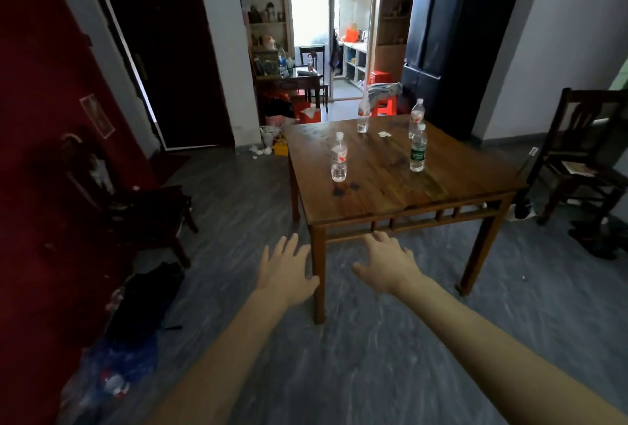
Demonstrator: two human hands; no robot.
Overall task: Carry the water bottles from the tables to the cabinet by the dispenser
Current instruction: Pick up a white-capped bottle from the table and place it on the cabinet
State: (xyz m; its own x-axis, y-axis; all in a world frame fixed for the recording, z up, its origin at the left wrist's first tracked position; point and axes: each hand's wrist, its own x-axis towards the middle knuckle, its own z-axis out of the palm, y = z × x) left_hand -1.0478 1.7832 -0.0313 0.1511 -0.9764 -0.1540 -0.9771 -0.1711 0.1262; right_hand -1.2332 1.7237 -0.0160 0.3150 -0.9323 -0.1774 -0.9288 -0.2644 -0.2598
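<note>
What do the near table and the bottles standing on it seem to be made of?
The table looks like solid wood with a glossy varnish: brown grain lines and light reflections show on its top. The four bottles, such as the nearest one, look like clear thin plastic: the table shows through them, and they have printed labels and small caps.

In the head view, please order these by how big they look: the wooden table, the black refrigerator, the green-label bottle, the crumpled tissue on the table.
1. Wooden table
2. Black refrigerator; it stands farther away, so its true size may be greater
3. Green-label bottle
4. Crumpled tissue
</note>
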